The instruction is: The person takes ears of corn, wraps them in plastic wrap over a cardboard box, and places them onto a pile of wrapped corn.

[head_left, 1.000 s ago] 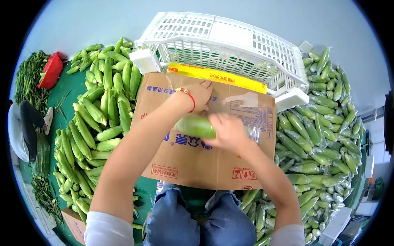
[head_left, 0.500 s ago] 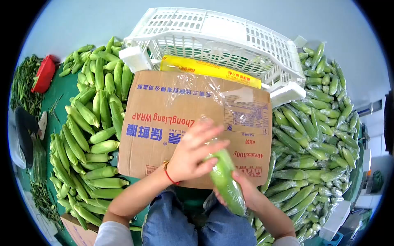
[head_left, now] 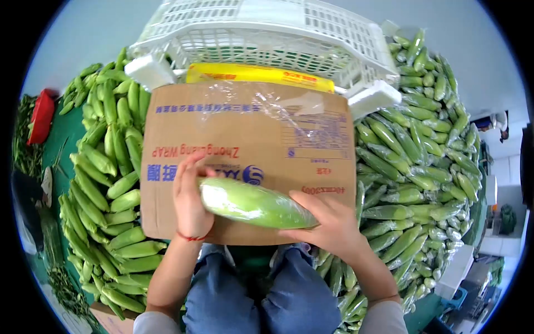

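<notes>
A plastic-wrapped ear of corn (head_left: 253, 205) in its green husk lies level above the cardboard box, film shining on its surface. My right hand (head_left: 329, 224) grips its right end between thumb and fingers. At the other end, my left hand (head_left: 193, 197) is cupped against the corn with its fingers curled upward. Under both hands is the printed cardboard box (head_left: 250, 133), with loose clear film on its far part. A yellow roll box (head_left: 258, 75) stands behind it, against the white plastic crate (head_left: 267, 42).
Unwrapped ears of corn (head_left: 119, 217) are heaped on the left. Film-wrapped ears (head_left: 411, 189) form a large pile on the right. A red container (head_left: 41, 117) and leafy trimmings (head_left: 22, 122) sit at far left. My knees (head_left: 261, 295) are below the box.
The corn has gone from steeply tilted at the right to nearly level over the box. My left hand has moved left and down to its end. The view has shifted slightly.
</notes>
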Available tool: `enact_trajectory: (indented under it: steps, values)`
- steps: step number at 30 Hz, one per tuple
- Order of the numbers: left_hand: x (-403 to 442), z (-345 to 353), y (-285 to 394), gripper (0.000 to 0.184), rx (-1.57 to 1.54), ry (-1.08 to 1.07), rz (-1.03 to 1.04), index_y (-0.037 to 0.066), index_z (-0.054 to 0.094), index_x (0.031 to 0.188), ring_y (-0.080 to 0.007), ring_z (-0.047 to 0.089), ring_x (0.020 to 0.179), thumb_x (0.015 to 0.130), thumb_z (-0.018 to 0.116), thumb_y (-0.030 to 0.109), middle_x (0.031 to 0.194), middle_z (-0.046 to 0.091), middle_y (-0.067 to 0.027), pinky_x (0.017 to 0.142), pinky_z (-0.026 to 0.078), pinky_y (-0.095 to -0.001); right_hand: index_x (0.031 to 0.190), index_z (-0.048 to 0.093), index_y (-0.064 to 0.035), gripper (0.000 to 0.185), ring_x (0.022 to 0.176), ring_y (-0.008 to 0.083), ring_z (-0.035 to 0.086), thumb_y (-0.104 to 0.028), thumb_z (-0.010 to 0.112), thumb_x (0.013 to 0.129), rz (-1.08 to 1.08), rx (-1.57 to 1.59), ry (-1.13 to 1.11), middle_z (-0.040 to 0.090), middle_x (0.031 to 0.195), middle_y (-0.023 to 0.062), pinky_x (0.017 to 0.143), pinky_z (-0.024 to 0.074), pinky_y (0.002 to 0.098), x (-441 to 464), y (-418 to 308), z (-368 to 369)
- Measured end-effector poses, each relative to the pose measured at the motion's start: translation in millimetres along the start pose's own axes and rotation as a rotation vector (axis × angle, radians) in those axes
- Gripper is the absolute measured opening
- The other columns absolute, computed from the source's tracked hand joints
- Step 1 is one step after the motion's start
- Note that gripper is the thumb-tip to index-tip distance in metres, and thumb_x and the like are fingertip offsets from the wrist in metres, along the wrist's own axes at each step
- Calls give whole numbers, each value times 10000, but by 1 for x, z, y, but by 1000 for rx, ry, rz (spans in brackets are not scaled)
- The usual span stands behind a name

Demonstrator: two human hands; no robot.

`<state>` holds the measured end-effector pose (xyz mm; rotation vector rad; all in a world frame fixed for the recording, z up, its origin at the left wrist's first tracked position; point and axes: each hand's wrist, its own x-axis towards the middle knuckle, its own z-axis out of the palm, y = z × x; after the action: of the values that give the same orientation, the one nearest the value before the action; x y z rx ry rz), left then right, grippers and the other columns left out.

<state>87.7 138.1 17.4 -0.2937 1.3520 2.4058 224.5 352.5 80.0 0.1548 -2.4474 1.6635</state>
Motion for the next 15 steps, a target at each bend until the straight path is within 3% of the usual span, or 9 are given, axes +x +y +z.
enact_trajectory:
  steps: [2, 4, 6, 7, 9, 10, 12, 13, 15]
  values:
    - [-14, -7, -3, 377, 140, -100, -175, 27, 486, 1307, -167, 616, 802, 1036, 421, 282, 842, 605, -75, 724, 520, -320, 1348, 455, -96, 632, 737, 244, 672, -328, 736, 831, -310, -583, 129, 675, 875, 116, 620, 550, 311, 3, -7, -22]
    - [-35, 5, -9, 511, 196, -296, -358, 30, 372, 1439, -140, 623, 825, 1045, 388, 355, 934, 648, -94, 750, 524, -303, 1292, 477, -71, 507, 641, 198, 632, -320, 674, 897, -250, 335, 493, 661, 821, 91, 593, 547, 335, 20, -7, 1]
    - [-49, 4, -10, 580, 252, -551, -456, 32, 317, 1480, -138, 631, 855, 1043, 369, 411, 994, 664, -110, 766, 528, -294, 1239, 493, -56, 405, 549, 152, 573, -313, 614, 950, -215, 865, 625, 631, 752, 60, 558, 536, 342, 17, -8, -7]
    - [-51, 8, -13, 634, 519, -831, -286, 54, 319, 1486, -192, 635, 909, 974, 482, 392, 1083, 642, -113, 807, 531, -325, 1213, 498, -53, 364, 505, 130, 534, -309, 586, 970, -203, 951, 572, 608, 709, 42, 536, 526, 338, 12, -9, -21]
    - [-56, 15, -17, 807, 968, -1252, 320, 99, 322, 1498, -302, 644, 1017, 837, 709, 353, 1261, 599, -118, 890, 536, -388, 1173, 501, -57, 270, 392, 77, 395, -263, 529, 1001, 258, 737, 744, 464, 554, -19, 462, 455, 283, -9, -23, -49]
    - [-60, 23, -20, 731, 1116, -1504, 309, 135, 400, 1461, -332, 600, 1089, 840, 698, 379, 1285, 557, -134, 939, 506, -400, 1200, 479, -70, 233, 383, 74, 358, -216, 471, 1019, 389, 526, 613, 395, 519, -28, 442, 419, 275, -26, -22, -65]
    - [-62, 24, -28, 634, 1064, -1418, 561, 153, 467, 1416, -318, 573, 1140, 854, 684, 351, 1265, 564, -130, 932, 500, -410, 1202, 493, -79, 203, 377, 75, 334, -150, 453, 1016, 719, 97, 442, 337, 491, -33, 436, 383, 256, -65, -5, -92]
    - [-54, 18, -31, 590, 1099, -1313, 622, 136, 506, 1377, -330, 559, 1164, 853, 685, 340, 1278, 554, -144, 942, 495, -418, 1192, 521, -91, 227, 473, 59, 423, -143, 517, 970, 893, 126, 415, 499, 668, -22, 464, 398, 240, -97, 19, -112]
    - [-46, 4, -21, 514, 1221, -1125, 678, 121, 562, 1321, -351, 550, 1179, 840, 689, 251, 1302, 537, -166, 955, 484, -428, 1136, 559, -60, 194, 547, 161, 556, -129, 546, 955, 1071, -335, 335, 547, 683, 53, 482, 453, 321, -161, 64, -144]
